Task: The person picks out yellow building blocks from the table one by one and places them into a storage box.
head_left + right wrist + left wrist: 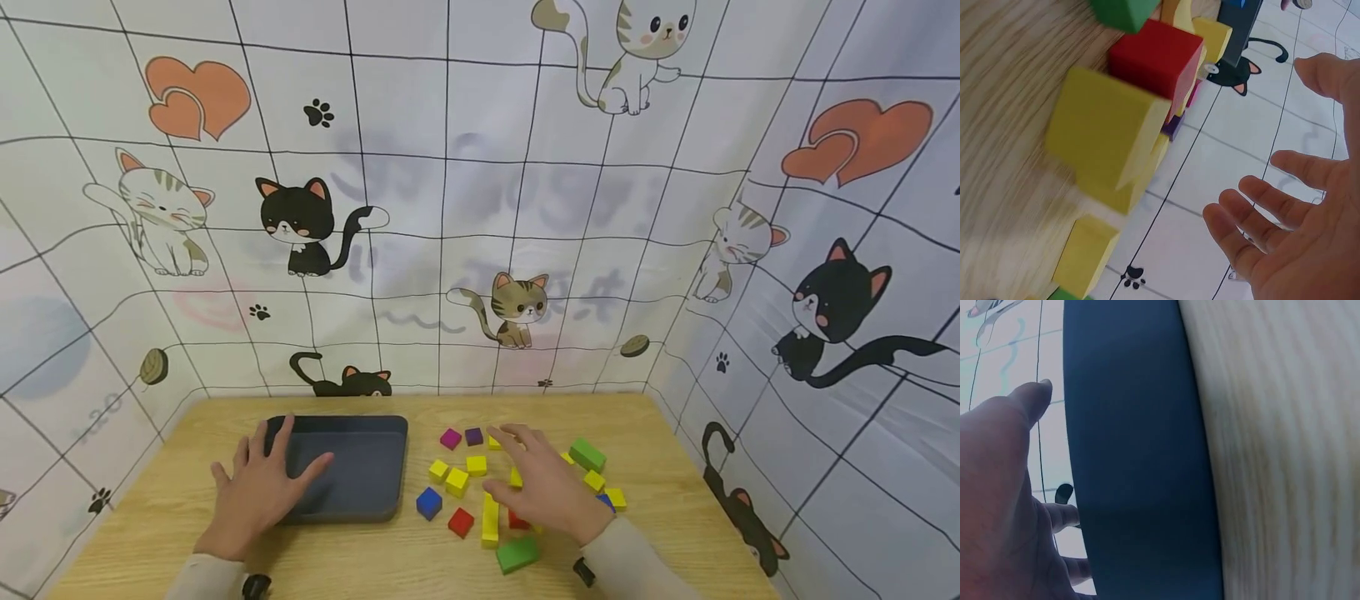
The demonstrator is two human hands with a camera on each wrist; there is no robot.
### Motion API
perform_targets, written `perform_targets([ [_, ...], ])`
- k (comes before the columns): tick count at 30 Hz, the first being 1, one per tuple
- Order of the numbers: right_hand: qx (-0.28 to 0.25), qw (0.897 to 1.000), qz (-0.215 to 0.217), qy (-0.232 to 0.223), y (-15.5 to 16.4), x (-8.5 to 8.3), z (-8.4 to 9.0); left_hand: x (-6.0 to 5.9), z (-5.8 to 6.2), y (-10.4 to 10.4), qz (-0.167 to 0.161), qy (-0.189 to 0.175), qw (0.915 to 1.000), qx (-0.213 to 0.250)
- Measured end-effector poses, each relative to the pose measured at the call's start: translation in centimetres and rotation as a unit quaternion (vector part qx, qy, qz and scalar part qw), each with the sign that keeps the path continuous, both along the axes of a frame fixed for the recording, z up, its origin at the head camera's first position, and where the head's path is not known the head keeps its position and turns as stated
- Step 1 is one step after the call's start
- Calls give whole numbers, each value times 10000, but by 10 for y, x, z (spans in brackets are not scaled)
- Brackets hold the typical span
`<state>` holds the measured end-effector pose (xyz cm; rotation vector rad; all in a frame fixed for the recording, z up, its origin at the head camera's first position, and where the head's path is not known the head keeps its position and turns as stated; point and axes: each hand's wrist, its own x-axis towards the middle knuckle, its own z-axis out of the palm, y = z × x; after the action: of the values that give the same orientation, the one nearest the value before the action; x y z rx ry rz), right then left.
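A dark grey tray (352,479) lies at the left of the table in the head view. My left hand (258,483), fingers spread and holding nothing, is over the tray's left side. Close to that hand, the tray's outer wall (1141,456) fills the middle of the left wrist view. Above the scattered blocks on the right is my right hand (551,487), its fingers extended and empty. It hides some of them. Around it lie yellow blocks (476,466), a red block (461,522), a blue block (429,502) and a green block (517,554). The right wrist view shows a yellow block (1104,125) nearest the camera.
Behind the light wooden table (420,567) hangs a white gridded cloth (405,200) printed with cats, also along both sides. A magenta block (451,438) and a purple block (474,437) sit toward the back. Another green block (587,454) lies at the right.
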<state>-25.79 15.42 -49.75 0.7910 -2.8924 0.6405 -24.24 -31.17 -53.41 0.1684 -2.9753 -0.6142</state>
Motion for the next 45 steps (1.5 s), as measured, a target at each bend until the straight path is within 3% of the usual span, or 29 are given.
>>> perform_targets([
  [11,354,9992,182,95,-22,-10,0,-8,0,-28,137,-247,9996,44],
  [22,444,9986,294,-24,-40,-17,2,-1,-2,-51,-206,221,9993,-229],
  [34,501,9972,539,-143,-52,-17,7,-2,1,-53,37,74,9999,73],
  [45,1037,9896,942,-336,-82,-28,4,-5,-1,-55,203,-160,9995,189],
])
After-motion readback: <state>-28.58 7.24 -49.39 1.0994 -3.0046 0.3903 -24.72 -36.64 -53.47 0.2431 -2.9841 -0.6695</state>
